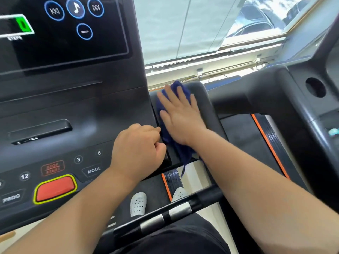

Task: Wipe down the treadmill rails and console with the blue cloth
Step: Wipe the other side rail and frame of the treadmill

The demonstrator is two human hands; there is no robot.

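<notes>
Right hand [180,114], fingers flat, presses the blue cloth [172,143] lengthwise on the rail [204,99], right of the console [73,99]. Left hand [137,143] is curled; its hold is unclear.

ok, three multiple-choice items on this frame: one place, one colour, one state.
1. Where does the blue cloth lie?
A. on the touchscreen
B. on the rail pad right of the console
C. on the belt
2. What colour is the large button?
A. green
B. red, yellow rim
C. blue
3. What is the right hand doing?
A. lying flat on the cloth
B. making a fist in the air
C. gripping a bar

B: the cloth is spread on the pad. B: red face, yellow outline. A: straight fingers press the cloth.
</notes>
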